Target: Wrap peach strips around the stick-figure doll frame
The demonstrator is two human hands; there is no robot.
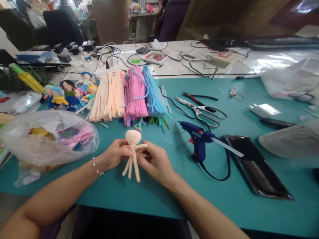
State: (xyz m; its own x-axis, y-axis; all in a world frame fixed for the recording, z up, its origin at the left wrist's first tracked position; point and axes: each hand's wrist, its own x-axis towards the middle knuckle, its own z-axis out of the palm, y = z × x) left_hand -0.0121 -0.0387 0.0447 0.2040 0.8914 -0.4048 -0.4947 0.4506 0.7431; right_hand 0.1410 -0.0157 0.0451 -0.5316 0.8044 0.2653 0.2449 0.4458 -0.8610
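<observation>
A peach pipe-cleaner doll figure [133,137], with a round coiled head and several thin limbs hanging below, is held up over the green mat. My left hand [116,153] pinches it just under the head. From the other side, my right hand [156,161] has its fingers closed on one of the figure's pipe-cleaner limbs; the fingertips partly hide that strand. Behind the figure lie bundles of peach pipe cleaners [109,96], pink pipe cleaners [136,94] and blue pipe cleaners [154,94].
A blue glue gun [199,141] stands at right with its cord looping, near a black phone [256,166]. Scissors [199,109] and red-handled pliers [199,99] lie beyond. Left are a plastic bag [50,146] of scraps and several finished dolls [69,93]. Cables run along the back.
</observation>
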